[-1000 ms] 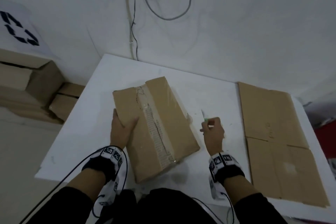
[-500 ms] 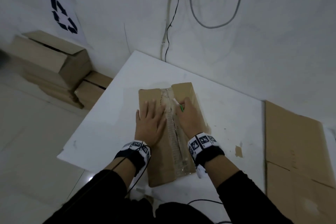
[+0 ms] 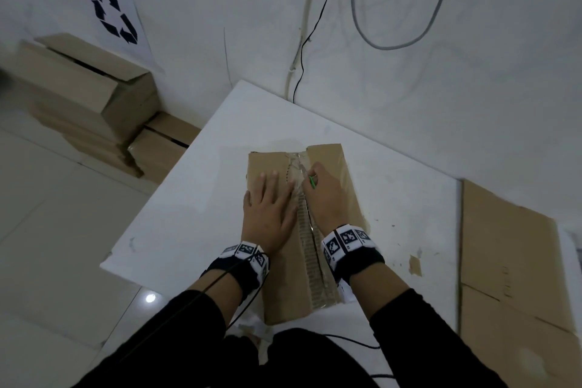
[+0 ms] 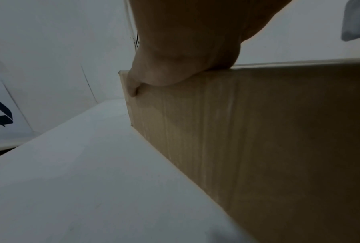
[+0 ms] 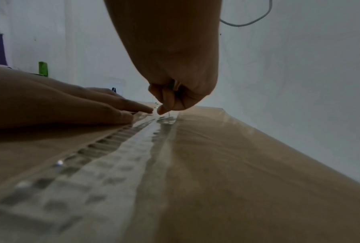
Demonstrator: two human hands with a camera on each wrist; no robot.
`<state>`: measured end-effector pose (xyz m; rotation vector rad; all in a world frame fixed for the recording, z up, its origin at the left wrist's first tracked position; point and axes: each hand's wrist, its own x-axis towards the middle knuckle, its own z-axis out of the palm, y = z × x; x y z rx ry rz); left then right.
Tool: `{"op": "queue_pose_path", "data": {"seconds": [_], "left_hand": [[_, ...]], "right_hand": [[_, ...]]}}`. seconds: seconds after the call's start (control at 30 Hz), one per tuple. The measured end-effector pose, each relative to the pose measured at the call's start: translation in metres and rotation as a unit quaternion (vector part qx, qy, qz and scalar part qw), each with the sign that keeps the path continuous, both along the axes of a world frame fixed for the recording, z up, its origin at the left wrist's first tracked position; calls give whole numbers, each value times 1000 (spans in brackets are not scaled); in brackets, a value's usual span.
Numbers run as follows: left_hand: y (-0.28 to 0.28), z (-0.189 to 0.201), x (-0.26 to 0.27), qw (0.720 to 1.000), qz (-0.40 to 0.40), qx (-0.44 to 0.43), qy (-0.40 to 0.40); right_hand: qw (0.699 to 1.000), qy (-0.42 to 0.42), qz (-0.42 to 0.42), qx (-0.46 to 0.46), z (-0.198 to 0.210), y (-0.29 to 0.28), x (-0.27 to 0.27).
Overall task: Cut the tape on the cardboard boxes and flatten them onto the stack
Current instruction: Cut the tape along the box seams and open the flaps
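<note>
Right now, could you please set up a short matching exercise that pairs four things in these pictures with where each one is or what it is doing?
Things:
1. left hand
2. right hand
3. flattened cardboard
4. recycling sign

Places or states:
A. hangs on the wall above the cardboard boxes stacked on the floor
B. lies flat on the right side of the table
C. holds a green-handled cutter at the far end of the tape seam
D. presses fingers spread on the box top, left of the seam

Pairs: 1-D, 2-C, 3-B, 4-A
</note>
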<state>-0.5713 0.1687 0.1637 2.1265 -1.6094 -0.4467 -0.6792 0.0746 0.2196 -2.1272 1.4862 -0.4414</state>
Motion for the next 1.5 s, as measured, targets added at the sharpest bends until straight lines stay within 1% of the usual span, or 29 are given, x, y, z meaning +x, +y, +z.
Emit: {"op": "queue_pose_path", "data": {"seconds": [0.17, 0.27, 0.4, 0.6, 0.83, 0.9, 1.03, 1.23, 1.43, 1.5], "left_hand": [[-1, -1, 0, 1000, 0, -5, 4], [-1, -3, -1, 1000, -1, -8, 0], [-2, -4, -1, 1000, 2, -11, -4], [-3, -5, -1, 1000, 1, -11, -6], [-4, -6, -2, 1000, 1, -14, -13], [-4, -6, -2, 1000, 1, -17, -16], [-4, -6, -2, 1000, 3, -14, -13], [-4, -5, -1, 1000, 1, -10, -17], [-3, -3, -1, 1000, -9, -13, -17], [-3, -4, -1, 1000, -14, -20, -17]], "right_hand": [[1000, 14, 0, -11, 0, -9, 11], [1000, 6, 1, 0, -2, -9, 9], [1000, 15, 4, 15, -8, -2, 5], [998, 62, 14, -6, -3, -4, 6], [998, 52, -12, -14, -10, 14, -5], [999, 52, -1, -13, -9, 11, -3], [996, 84, 8, -14, -8, 14, -2], [992, 123, 0, -6, -11, 35, -9], [994, 110, -12, 18, -5, 44, -18], [991, 129, -4, 22, -6, 54, -24]]}}
